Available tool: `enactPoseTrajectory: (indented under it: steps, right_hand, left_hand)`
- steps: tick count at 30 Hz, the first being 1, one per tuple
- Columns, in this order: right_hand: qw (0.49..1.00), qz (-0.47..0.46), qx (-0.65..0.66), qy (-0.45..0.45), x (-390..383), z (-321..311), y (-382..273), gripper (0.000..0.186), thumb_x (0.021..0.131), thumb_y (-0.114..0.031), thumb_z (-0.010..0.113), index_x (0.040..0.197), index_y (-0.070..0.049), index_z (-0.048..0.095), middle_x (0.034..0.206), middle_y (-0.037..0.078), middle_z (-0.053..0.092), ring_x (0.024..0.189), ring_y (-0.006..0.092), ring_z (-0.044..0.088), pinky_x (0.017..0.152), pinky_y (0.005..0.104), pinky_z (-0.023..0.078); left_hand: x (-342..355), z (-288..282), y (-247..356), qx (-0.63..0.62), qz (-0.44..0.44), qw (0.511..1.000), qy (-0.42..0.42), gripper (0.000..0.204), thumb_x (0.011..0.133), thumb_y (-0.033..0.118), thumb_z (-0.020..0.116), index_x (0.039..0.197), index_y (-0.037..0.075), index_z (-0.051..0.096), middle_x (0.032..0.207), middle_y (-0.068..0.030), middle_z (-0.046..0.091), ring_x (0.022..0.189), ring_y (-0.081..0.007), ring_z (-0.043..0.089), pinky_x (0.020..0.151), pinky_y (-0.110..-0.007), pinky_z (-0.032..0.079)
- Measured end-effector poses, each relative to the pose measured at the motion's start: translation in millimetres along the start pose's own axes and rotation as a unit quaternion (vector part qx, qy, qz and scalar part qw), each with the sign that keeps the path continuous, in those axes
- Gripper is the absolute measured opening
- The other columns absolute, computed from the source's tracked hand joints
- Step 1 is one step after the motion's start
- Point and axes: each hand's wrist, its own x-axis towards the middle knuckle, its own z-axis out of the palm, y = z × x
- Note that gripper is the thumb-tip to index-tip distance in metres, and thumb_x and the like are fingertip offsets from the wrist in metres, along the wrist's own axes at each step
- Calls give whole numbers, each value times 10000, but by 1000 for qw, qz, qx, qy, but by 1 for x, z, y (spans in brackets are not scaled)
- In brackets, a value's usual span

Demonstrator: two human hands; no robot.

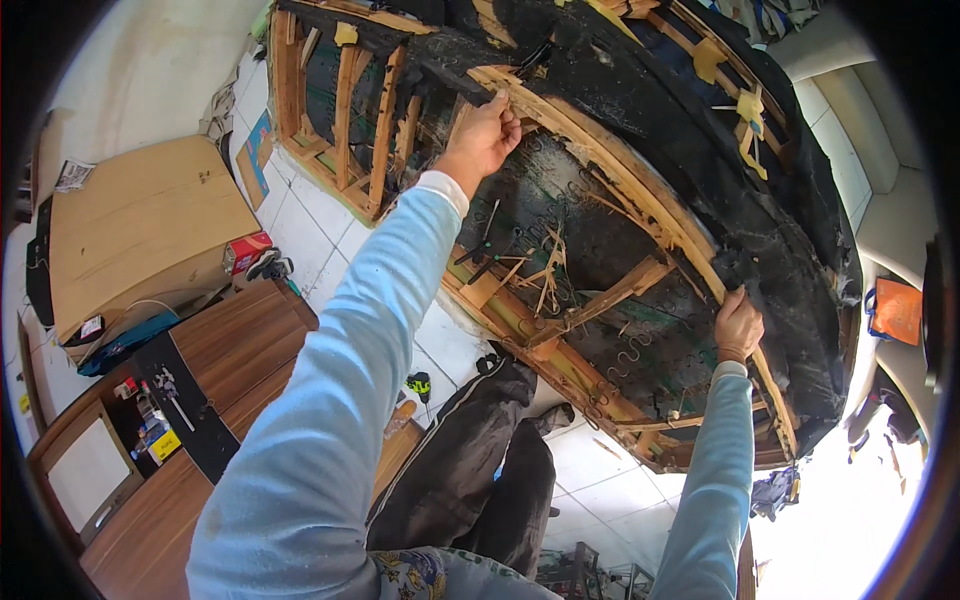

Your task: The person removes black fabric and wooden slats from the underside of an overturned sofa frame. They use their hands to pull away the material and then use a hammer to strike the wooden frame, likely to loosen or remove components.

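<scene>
Curving across the frame, the strip is pinched near its upper end by the left hand and gripped farther down by the right hand, fingers curled.

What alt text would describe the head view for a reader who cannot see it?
A person's left hand and right hand hold a curved wooden strip on a stripped furniture frame, with black fabric, wavy springs and splintered wood. White floor tiles show below.

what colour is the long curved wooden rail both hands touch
The curved wooden rail is light brown, clearest in the head view.
</scene>
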Motion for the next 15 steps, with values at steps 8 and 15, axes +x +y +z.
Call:
enactPoseTrajectory:
  steps: [8, 15]
  right_hand:
    - [1000, 10, -17, -19, 0, -1, 11, 421, 1049, -358, 480, 844, -98, 740, 755, 229, 706, 706, 461, 696, 638, 561, 558]
    - [1000, 5, 0, -3, 0, 1, 3, 438, 1048, -355, 483, 829, -100, 765, 758, 237, 708, 709, 456, 702, 639, 555, 560]
  left_hand:
    - [-82, -4, -1, 390, 91, 902, -160, 289, 1060, 419, 631, 1052, 134, 680, 1016, 3, 698, 910, -87, 622, 854, -302, 532]
    - [-43, 8, 29, 240, -82, 967, -11, 553, 994, 626, 625, 1318, 177, 640, 1260, 8, 685, 988, -148, 654, 878, -351, 537]
